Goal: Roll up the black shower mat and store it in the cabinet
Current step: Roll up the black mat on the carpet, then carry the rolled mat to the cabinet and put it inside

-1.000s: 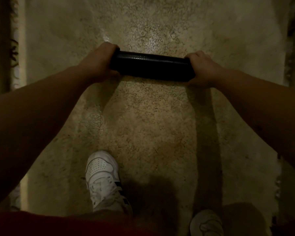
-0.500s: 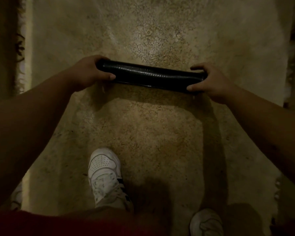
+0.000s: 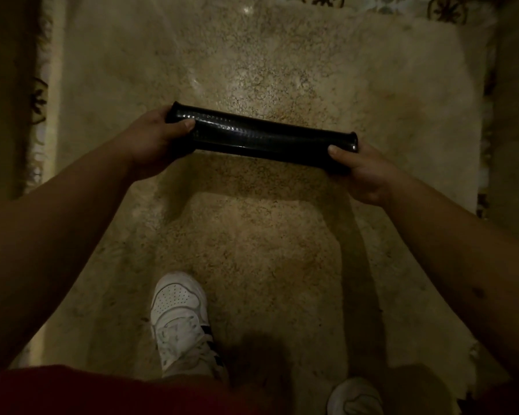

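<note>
Both hands grip rolled mat (image 3: pixel 261 136) above speckled floor (image 3: pixel 267 235), white shoe (image 3: pixel 179 313) below

One head-worn wide-angle view, looking almost straight down from standing height. Speckled beige stone floor (image 3: pixel 252 250) fills it, close over outstretched forearms and white sneakers (image 3: pixel 179 319).

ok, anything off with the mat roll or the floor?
Nothing stands out. The black mat is tightly rolled, held at each end by the left hand and right hand above the floor; no spill or damage visible in the dim light.
</note>
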A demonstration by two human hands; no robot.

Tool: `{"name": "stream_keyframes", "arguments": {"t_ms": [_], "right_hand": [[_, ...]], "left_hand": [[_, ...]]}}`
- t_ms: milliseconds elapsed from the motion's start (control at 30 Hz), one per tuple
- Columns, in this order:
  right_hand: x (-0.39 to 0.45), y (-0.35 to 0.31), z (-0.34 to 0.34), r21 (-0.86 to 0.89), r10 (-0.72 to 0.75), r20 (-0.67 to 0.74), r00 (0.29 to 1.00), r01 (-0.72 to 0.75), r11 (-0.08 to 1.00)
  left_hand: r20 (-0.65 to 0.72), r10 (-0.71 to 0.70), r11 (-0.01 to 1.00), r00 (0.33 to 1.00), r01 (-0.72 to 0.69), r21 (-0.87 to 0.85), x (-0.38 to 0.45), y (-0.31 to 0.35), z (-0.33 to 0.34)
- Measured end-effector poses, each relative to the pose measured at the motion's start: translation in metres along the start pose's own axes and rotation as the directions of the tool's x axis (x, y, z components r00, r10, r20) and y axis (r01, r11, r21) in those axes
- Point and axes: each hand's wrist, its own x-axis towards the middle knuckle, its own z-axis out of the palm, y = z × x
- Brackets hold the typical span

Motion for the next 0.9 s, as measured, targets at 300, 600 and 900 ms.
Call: {"name": "stream_keyframes", "arguments": {"t_ms": [300,600,900], "right_hand": [[-0.091,-0.085,0.021,-0.198,-0.057,0.014,0.998,0.059,0.978],[-0.301,-0.251,0.082,0.023,-0.156,-0.042,0.987,0.157,0.987],[-0.498,-0.418,0.155,-0.031,-0.196,-0.118,0.973,0.194,0.981]], "left_hand": [[-0.059,-0.002,0.992,0.998,-0.005,-0.124,-0.078,0.086,0.031],[-0.363,0.015,0.975,0.932,-0.093,-0.200,-0.252,0.272,0.074],[-0.316,0.107,0.993,0.943,-0.115,-0.007,-0.450,0.465,0.107]]}}
